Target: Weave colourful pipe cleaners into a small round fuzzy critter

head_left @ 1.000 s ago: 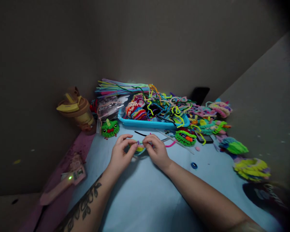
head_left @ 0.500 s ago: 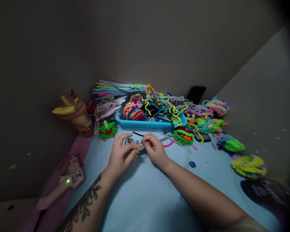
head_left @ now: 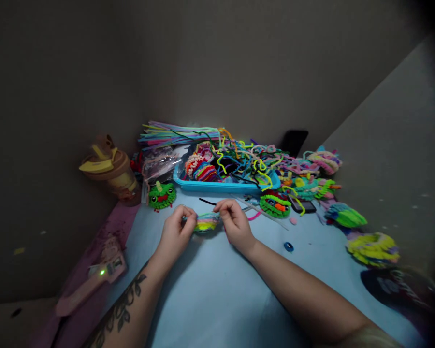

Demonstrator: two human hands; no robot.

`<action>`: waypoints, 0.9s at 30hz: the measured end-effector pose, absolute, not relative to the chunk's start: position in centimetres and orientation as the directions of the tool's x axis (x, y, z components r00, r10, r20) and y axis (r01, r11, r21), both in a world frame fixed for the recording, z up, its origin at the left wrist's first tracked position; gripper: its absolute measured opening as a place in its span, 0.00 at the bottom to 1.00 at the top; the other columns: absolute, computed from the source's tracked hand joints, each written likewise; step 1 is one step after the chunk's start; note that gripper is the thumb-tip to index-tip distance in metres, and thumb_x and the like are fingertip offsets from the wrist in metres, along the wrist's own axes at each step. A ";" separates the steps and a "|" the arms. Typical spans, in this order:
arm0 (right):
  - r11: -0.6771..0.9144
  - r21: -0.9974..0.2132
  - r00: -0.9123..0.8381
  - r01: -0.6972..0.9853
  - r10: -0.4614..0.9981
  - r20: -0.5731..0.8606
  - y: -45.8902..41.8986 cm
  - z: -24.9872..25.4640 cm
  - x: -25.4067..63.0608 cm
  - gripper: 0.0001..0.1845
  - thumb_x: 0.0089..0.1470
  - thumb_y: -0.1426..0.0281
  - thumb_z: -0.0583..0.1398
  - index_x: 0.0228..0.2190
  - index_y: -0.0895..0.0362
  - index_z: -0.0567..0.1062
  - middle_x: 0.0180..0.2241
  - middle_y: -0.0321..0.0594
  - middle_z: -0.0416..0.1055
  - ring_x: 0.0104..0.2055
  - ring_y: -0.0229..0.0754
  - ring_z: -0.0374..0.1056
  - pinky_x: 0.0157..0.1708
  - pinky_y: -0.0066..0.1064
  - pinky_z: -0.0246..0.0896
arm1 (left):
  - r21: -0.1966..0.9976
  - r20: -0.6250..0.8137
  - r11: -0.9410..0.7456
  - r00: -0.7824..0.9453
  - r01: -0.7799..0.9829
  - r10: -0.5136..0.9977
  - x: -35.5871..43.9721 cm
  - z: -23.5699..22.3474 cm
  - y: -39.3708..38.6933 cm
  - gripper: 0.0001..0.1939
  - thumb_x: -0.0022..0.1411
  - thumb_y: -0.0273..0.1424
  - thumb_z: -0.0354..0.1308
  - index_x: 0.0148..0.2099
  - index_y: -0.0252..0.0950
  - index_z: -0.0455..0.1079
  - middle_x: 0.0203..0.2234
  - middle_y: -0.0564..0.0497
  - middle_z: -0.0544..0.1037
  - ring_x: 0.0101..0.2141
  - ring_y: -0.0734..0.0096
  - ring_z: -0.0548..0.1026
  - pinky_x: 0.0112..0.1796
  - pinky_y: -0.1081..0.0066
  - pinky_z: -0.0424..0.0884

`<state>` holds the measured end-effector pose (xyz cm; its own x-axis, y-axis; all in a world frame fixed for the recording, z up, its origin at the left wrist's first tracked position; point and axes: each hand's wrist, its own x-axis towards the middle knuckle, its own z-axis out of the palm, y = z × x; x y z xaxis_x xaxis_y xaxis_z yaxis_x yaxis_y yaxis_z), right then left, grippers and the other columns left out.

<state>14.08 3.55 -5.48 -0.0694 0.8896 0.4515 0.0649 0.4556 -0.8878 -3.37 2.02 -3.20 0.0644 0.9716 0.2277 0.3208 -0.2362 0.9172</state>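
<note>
A small striped piece of pipe-cleaner work (head_left: 206,222), in blue, pink and yellow, is stretched between my hands over the blue table cover (head_left: 217,290). My left hand (head_left: 177,227) pinches its left end. Closed fingers of my right hand (head_left: 234,221) grip the right end, partly hiding it. Just behind the hands lies a short black pipe cleaner (head_left: 207,201). A pink pipe cleaner (head_left: 254,216) shows to the right of my right hand, near a green pipe-cleaner figure (head_left: 274,205).
Behind stands a blue tray (head_left: 224,186) heaped with pipe-cleaner pieces. To the left are a lidded cup (head_left: 118,176), a green figure with eyes (head_left: 162,195) and a pink glue gun (head_left: 94,285) with a lit green light. A dark cap (head_left: 398,290) lies on the right.
My left hand's spread fingers have closed on the left end of the striped piece, which has turned to show more of its stripes. The right hand has hardly moved.
</note>
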 end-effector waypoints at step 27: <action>0.092 -0.895 0.071 -0.437 0.995 0.067 6.3 -6.5 15.2 0.19 0.53 0.52 0.56 0.36 0.54 0.68 0.33 0.41 0.72 0.36 0.41 0.69 0.37 0.35 0.66 | 0.977 0.045 -0.050 0.030 0.209 0.999 -4.1 -3.7 2.6 0.11 0.59 0.38 0.52 0.38 0.36 0.67 0.27 0.53 0.70 0.28 0.73 0.69 0.29 0.75 0.64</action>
